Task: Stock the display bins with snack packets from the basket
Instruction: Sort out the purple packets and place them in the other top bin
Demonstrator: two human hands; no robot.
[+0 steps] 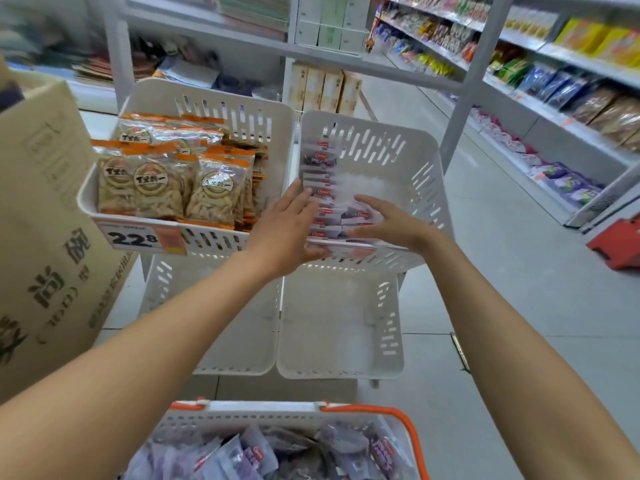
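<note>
A shop aisle with a pale floor [485, 271] and tall shelves [585, 60].
The floor is light grey tiles. The long white shelves on the right are full of bright bags. A white rack [225, 32] at the back holds boxes. A big brown cardboard box [45, 220] stands on the left.

Basket [259, 407] was cut off at the bottom edge. Right hand [388, 223] hid some packets [318, 174]; I couldn't read their labels. Far shelves [433, 32] were blurred.
</note>
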